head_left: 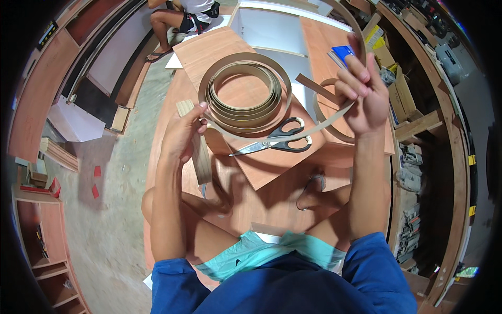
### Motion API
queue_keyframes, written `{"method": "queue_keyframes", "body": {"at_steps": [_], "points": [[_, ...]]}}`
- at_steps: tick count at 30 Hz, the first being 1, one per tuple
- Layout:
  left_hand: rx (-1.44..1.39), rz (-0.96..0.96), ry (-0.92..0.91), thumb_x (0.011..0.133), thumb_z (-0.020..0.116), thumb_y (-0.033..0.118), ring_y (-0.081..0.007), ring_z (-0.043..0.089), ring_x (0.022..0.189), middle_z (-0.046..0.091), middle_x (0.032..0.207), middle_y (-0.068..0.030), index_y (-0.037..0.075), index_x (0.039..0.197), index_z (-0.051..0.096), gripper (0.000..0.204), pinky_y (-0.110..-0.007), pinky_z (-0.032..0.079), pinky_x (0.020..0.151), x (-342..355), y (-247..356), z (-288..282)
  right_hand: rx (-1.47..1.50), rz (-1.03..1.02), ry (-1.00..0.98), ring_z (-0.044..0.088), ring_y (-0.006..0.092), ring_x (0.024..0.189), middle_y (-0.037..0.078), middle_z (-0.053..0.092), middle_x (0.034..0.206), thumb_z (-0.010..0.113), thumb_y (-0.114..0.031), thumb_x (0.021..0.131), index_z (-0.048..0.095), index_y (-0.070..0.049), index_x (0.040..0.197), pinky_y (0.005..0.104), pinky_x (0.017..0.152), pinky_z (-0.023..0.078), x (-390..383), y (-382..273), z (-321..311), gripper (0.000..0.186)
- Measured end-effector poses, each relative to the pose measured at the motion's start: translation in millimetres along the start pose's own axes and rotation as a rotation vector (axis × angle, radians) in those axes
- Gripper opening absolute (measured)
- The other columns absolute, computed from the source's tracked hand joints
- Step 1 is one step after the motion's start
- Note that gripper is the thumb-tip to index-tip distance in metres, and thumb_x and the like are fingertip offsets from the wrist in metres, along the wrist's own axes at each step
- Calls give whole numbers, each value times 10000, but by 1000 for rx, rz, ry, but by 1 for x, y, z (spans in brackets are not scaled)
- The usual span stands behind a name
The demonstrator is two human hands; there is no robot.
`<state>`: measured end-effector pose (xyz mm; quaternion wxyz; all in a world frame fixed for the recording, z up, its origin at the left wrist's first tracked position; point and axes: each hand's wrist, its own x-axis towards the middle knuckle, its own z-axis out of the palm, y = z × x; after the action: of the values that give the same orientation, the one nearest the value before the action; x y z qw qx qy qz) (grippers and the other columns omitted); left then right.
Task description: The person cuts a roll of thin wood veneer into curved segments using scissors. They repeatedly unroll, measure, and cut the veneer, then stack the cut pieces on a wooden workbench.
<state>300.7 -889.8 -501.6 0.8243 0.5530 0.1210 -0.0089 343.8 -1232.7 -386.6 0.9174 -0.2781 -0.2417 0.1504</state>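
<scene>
A roll of brown edge banding (244, 123) lies coiled on a wooden panel (251, 166) in front of me. My left hand (183, 131) pinches a length of this banding at the coil's left side. Light wood-grained strips (203, 162) run behind and below that hand; whether it also grips them I cannot tell. Raised at the right, my right hand (364, 94) has its fingers curled round the banding, which sags between both hands and arches up past the top edge. Scissors with black handles (285, 142) lie on the panel below the coil, blades pointing left.
A person (183, 23) sits at the far left. A blue packet (343, 52) is behind my right hand. Cardboard boxes (401, 99) and shelving line the right side. Wooden cabinets (52, 225) stand left on the concrete floor (112, 209). My bare feet rest on the plywood.
</scene>
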Motion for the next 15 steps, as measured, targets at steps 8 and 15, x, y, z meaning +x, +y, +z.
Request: {"method": "queue_keyframes", "body": {"at_steps": [8,15], "points": [[-275,32,-41,1025,404,188,-218,604,826,615,1040,-199,-24,1152,471,257,-319,516,640,-15,29,-34,-93,19,5,463,127,525,41,527,722,431,-326,1121,323,-133,1587,260,471,443,-39,79,45,516],[-174,283,9,1103,379,201,-196,681,987,690,1200,-181,-19,1297,545,337,-340,579,847,-32,43,-9,-322,339,3,643,87,791,28,658,1026,589,-286,1074,460,-88,1508,253,654,561,-63,160,69,494]]}}
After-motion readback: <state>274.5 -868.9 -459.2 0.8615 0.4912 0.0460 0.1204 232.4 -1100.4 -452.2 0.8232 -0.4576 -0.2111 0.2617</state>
